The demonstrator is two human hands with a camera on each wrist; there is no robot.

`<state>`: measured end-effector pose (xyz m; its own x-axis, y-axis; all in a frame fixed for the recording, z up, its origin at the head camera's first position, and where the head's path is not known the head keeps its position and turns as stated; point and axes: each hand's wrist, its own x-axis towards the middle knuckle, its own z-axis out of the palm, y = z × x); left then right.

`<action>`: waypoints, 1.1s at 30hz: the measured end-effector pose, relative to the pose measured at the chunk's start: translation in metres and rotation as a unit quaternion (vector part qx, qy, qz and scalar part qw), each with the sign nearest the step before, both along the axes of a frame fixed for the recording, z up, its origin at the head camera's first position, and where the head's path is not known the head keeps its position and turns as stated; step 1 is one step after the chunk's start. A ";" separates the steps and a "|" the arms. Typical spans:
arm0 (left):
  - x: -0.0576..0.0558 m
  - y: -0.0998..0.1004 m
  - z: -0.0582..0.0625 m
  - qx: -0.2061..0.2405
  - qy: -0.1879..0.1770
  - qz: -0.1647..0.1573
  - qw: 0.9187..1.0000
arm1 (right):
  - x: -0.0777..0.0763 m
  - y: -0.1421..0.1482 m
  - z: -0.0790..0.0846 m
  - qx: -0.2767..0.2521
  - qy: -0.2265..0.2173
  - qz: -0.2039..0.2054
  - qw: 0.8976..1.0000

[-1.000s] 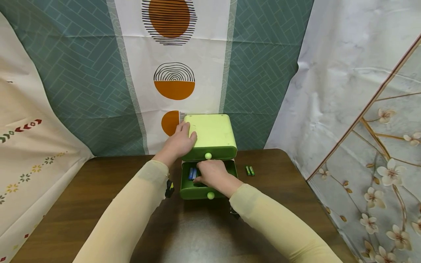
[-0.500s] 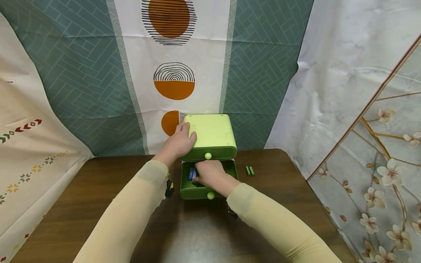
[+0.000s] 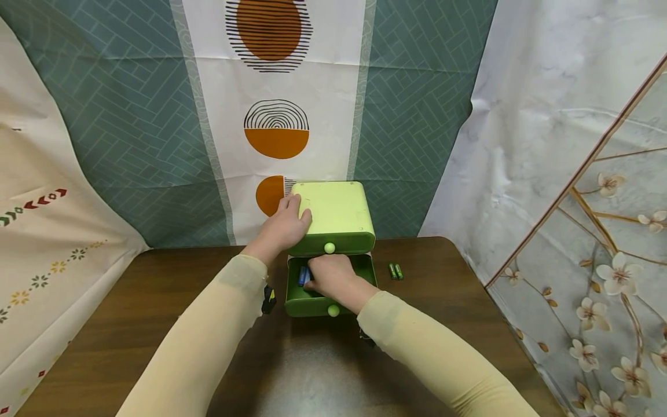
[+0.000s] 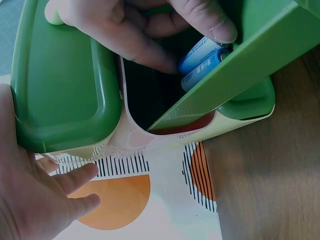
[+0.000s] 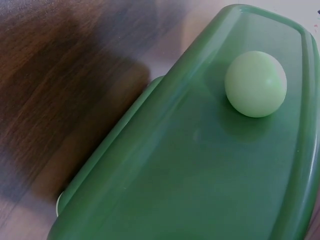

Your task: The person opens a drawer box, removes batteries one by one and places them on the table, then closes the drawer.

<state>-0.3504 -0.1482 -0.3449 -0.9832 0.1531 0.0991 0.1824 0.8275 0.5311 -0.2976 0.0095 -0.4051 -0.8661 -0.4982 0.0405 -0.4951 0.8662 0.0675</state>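
A small cabinet (image 3: 333, 205) with a pale yellow-green top stands at the table's back edge. Its upper drawer (image 3: 351, 243) is closed, while the lower drawer (image 3: 297, 307) is pulled out. My left hand (image 3: 285, 224) rests against the cabinet's left side and top edge, fingers extended. Inside the lower drawer, my right hand (image 3: 333, 273) pinches one blue battery (image 4: 199, 54) between thumb and finger. Another blue battery (image 4: 202, 75) lies right beside it. The right wrist view shows the drawer front with its round knob (image 5: 256, 84), not the hand.
Two green batteries (image 3: 396, 271) lie on the wooden table (image 3: 427, 313) to the right of the cabinet. A patterned cloth (image 3: 219, 116) hangs directly behind. Side cloths (image 3: 563, 174) border the table.
My right hand has shifted slightly left in the lower drawer, closing in on the blue batteries. The left hand has stayed on the cabinet.
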 end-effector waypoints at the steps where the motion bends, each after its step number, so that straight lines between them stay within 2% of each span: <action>1: 0.000 0.000 0.000 0.000 0.000 0.000 1.000 | 0.000 0.000 0.000 -0.001 0.000 0.000 1.000; 8: -0.002 0.000 -0.001 -0.002 0.000 0.002 1.000 | -0.001 0.001 -0.001 -0.009 -0.012 0.000 1.000; 18: 0.000 0.000 0.000 0.004 -0.003 0.002 1.000 | 0.000 0.007 0.005 -0.062 -0.094 -0.011 0.994; 33: 0.001 0.000 0.000 0.006 -0.008 0.000 1.000 | 0.011 0.024 0.017 -0.112 -0.128 -0.008 0.985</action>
